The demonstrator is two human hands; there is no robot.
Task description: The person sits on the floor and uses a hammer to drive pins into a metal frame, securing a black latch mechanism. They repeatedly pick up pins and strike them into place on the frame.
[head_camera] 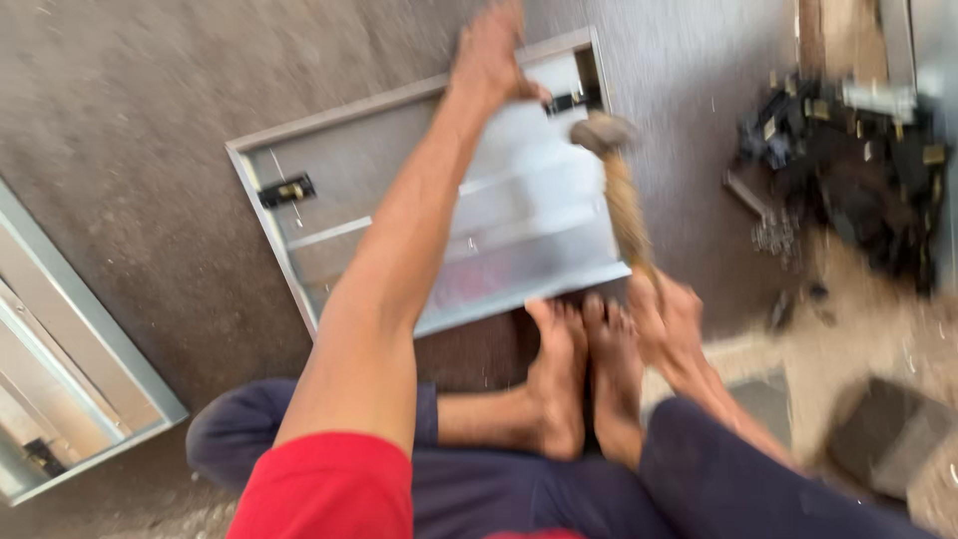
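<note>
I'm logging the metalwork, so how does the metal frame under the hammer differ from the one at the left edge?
The middle frame lies whole in view; the left frame is cut off by the picture edge. The left hand rests on the middle frame; nothing touches the left frame. Both are grey metal on the floor.

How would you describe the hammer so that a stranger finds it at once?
Start at the grey metal frame lying flat on the floor. Along its right edge, the right hand grips a pale wooden handle rising to a dull metal head: the hammer. It is the only tool with a wooden shaft.
</note>
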